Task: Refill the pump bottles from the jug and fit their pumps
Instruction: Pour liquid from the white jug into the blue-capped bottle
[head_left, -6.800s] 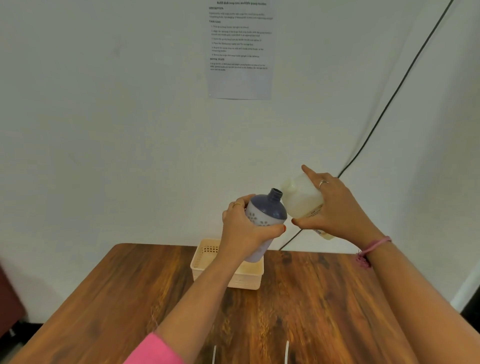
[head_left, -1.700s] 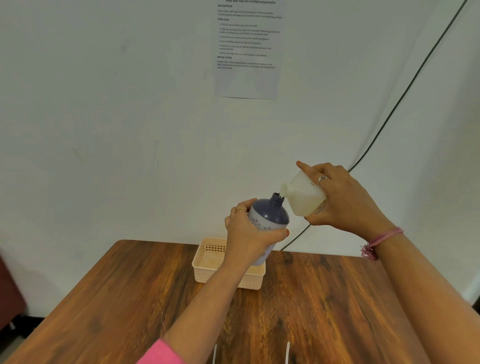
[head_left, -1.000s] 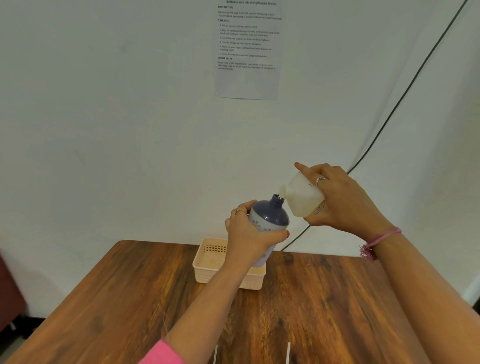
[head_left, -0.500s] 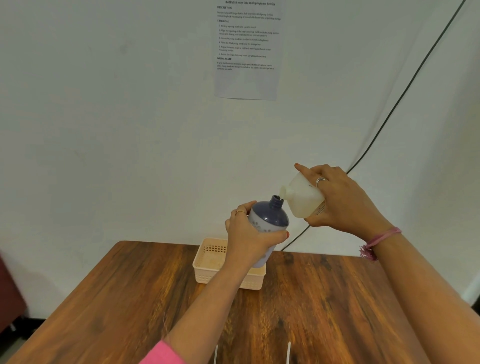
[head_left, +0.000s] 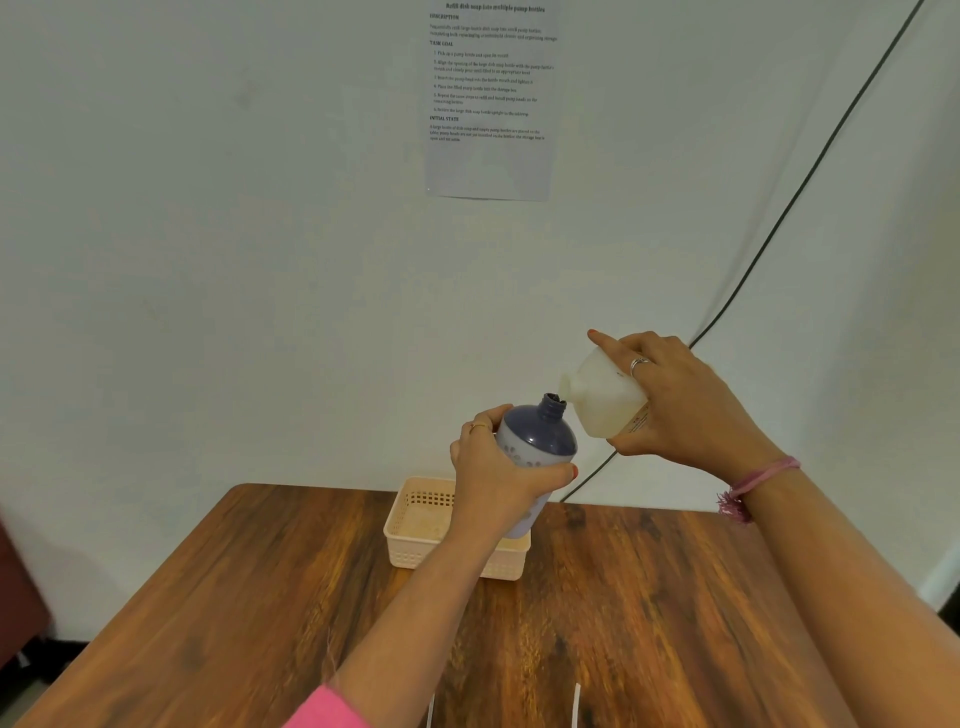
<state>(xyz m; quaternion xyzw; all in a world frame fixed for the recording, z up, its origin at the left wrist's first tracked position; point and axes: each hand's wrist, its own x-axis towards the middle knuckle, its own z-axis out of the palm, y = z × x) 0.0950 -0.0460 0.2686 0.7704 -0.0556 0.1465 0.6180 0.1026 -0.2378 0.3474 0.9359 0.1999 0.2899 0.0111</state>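
head: worn on the person's head | faces forward and down | close over table (head_left: 260, 597) and wall (head_left: 208, 260)

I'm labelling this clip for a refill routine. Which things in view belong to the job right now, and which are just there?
In use:
- purple pump bottle, no pump on, gripped by the left hand
- white jug, tilted, spout at the bottle's mouth, held by the right hand

Just there:
- cream basket on the wooden table
- printed sheet on the wall
- black cable
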